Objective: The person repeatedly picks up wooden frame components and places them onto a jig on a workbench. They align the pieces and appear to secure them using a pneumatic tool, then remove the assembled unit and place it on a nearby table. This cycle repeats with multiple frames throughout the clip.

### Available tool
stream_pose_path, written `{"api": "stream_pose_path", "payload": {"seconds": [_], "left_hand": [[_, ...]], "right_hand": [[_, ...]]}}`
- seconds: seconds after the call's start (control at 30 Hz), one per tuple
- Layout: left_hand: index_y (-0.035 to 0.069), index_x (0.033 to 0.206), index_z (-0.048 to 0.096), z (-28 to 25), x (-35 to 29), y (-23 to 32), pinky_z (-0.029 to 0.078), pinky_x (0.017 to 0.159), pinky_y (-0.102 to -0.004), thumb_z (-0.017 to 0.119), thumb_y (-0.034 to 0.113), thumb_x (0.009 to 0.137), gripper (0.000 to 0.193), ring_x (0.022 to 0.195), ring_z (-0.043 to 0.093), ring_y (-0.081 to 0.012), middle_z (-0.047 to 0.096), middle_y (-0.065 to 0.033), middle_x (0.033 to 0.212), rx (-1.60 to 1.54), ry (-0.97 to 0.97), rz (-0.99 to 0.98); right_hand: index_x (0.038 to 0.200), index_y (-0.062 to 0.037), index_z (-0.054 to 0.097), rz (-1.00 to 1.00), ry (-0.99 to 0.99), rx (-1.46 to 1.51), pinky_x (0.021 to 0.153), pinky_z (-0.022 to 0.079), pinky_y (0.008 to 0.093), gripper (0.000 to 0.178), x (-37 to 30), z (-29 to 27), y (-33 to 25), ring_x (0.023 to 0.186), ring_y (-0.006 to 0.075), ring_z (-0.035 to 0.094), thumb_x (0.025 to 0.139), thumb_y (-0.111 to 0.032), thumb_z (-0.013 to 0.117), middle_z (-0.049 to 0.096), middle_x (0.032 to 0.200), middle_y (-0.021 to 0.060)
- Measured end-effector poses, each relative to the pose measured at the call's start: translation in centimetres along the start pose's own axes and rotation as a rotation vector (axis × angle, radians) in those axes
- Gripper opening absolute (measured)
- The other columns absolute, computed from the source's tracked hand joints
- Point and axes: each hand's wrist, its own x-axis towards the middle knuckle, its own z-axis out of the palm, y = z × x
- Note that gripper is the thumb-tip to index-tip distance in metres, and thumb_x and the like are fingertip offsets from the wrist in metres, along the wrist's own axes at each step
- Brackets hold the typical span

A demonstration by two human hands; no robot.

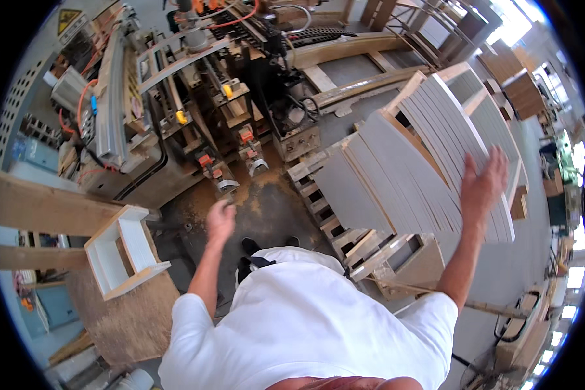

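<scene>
My right hand (485, 181) is stretched out with its fingers apart, over the outer edge of a stack of grey-white panels (396, 175). Whether it touches the outermost panel I cannot tell. The panels lean in fanned layers on a slatted wooden pallet (335, 229). My left hand (221, 223) hangs in front of me with its fingers curled together; what they hold, if anything, is too small to make out. Just beyond that hand are the metal clamp ends (226, 184) of a machine.
A clamping machine (195, 117) with rails and hoses fills the far left. To my left, a white open wooden frame (117, 260) rests on a brown board (120, 325). Sawdust covers the dark floor (276, 208) ahead. Loose wood pieces (396, 260) lie by the pallet's near side.
</scene>
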Motion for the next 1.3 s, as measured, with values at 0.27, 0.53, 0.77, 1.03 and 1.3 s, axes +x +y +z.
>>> {"api": "stream_pose_path", "payload": {"seconds": [0.27,0.53,0.77,1.03,1.3], "left_hand": [[-0.001,0.119,0.062,6.2,0.2,15.6,0.048,0.095,-0.0365,0.064,0.025,0.09,0.04,0.113,0.061,-0.0302,0.063,-0.0189,0.122,-0.238,-0.279,0.413],[-0.003,0.133,0.048,0.1,-0.8,28.7,0.05,0.099,-0.0414,0.055,0.047,0.097,0.062,0.117,0.06,-0.0285,0.058,-0.0154,0.131,-1.393,-0.609,0.301],[0.002,0.131,0.052,-4.2,3.6,22.3,0.049,0.102,-0.046,0.054,0.027,0.1,0.04,0.119,0.059,-0.0261,0.063,-0.0095,0.125,-1.79,-0.354,-0.076],[0.006,0.125,0.058,-4.8,10.7,10.0,0.048,0.102,-0.0486,0.055,0.026,0.099,0.033,0.122,0.057,-0.0273,0.061,-0.0082,0.13,-1.874,-0.357,-0.124],[0.01,0.131,0.054,-7.9,18.5,4.9,0.044,0.105,-0.0571,0.058,0.019,0.097,0.035,0.126,0.054,-0.0301,0.063,-0.0056,0.124,-1.934,-0.377,-0.089]], "right_hand": [[0.11,-0.0016,0.065,0.14,-0.171,0.202,0.091,0.049,0.0406,0.033,-0.7,-1.0,1.8,0.109,0.0315,0.061,0.086,-0.024,0.072,0.065,0.117,0.0126],[0.105,-0.003,0.062,-0.216,-0.192,0.678,0.085,0.049,0.0421,0.036,1.8,-4.1,-11.5,0.105,0.0305,0.06,0.073,-0.011,0.078,0.063,0.118,0.0101],[0.105,-0.0048,0.063,-0.546,-0.504,0.919,0.075,0.05,0.0424,0.039,0.7,0.3,-22.4,0.086,0.0311,0.063,0.073,-0.02,0.079,0.064,0.102,0.0103],[0.115,-0.0079,0.064,-0.641,-0.622,1.187,0.069,0.05,0.0438,0.043,-1.0,6.9,-32.6,0.078,0.033,0.063,0.079,-0.028,0.076,0.063,0.082,0.0117],[0.112,-0.0069,0.066,-0.689,-0.481,1.225,0.072,0.046,0.0418,0.037,2.1,10.2,-42.1,0.081,0.0305,0.061,0.079,-0.022,0.075,0.064,0.087,0.0097]]}}
